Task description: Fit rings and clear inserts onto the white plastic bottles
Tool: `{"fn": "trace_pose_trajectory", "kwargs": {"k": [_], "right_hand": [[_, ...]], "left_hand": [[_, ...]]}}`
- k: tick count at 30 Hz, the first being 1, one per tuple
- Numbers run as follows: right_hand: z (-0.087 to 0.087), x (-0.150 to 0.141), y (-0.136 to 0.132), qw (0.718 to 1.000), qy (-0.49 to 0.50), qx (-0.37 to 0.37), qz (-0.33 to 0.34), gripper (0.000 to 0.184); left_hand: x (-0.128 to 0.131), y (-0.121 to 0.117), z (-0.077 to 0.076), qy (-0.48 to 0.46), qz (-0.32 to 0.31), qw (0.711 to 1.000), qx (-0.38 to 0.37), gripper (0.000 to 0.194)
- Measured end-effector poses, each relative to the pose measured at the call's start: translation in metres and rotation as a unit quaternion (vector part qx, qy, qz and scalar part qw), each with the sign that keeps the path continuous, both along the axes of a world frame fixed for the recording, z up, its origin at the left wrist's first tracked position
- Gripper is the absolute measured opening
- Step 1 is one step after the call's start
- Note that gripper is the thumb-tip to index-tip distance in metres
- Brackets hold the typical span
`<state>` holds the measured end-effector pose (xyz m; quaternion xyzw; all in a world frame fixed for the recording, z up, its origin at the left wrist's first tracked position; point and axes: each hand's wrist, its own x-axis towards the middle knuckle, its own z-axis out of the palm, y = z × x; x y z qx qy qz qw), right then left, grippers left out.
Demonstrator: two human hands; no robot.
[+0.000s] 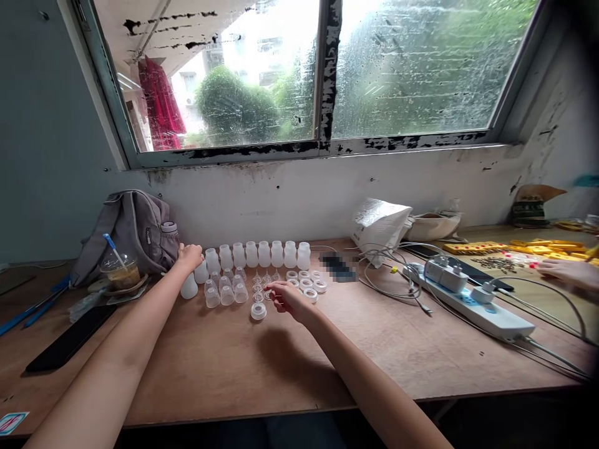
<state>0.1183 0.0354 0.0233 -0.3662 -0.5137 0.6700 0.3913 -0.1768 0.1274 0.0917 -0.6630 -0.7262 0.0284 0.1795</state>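
Note:
My left hand (pixel 189 256) is at the left end of a row of frosted white baby bottles (pixel 251 254). Its fingers are curled closed by the bottle tops, and what they grip is hidden. A separate bottle (pixel 189 287) stands just below this hand. My right hand (pixel 289 298) hovers with fingers bent together beside several clear silicone nipples (pixel 258 288); anything in its fingertips is too small to make out. One white ring with a clear centre (pixel 258 311) lies in front of the nipples. Clear dome caps (pixel 227 295) stand left of them, and white collar rings (pixel 310 294) lie to the right.
A grey backpack (pixel 133 218), an iced drink cup (pixel 120 271) and a black phone-like slab (pixel 70 338) are at left. On the right are a power strip (pixel 486 315), cables and a white bag (pixel 381 224). Another person's hand (pixel 568 271) is among yellow parts at far right.

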Motion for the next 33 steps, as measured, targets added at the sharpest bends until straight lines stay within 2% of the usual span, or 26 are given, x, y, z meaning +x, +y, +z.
{"fn": "trace_pose_trajectory", "kwargs": {"k": [14,20,23,25,28,30,33], "right_hand": [[-0.010,-0.003,0.003,0.998,-0.046,0.032,-0.001,0.021],[-0.013,-0.005,0.004,0.997,-0.060,0.042,-0.003,0.019],[-0.016,-0.006,0.005,0.995,-0.081,0.064,0.000,0.015],[-0.017,-0.007,0.006,0.991,-0.107,0.084,-0.002,0.012],[-0.019,-0.009,0.005,0.980,-0.167,0.108,-0.018,0.009],[-0.021,-0.010,0.006,0.970,-0.204,0.127,-0.025,0.010],[-0.030,-0.009,0.009,0.956,-0.246,0.158,-0.018,0.018]], "left_hand": [[0.001,-0.003,-0.002,0.013,-0.010,1.000,0.007,0.021],[0.000,-0.011,0.008,0.005,-0.009,1.000,0.022,0.023],[0.011,-0.018,0.016,-0.004,-0.029,0.998,0.046,0.027],[0.027,-0.027,0.015,-0.015,-0.050,0.997,0.061,0.031],[0.062,-0.054,-0.003,-0.056,-0.106,0.991,0.061,0.034],[0.087,-0.078,-0.026,-0.169,-0.200,0.965,0.013,0.036],[0.114,-0.108,-0.064,-0.257,-0.252,0.933,-0.023,0.036]]}}
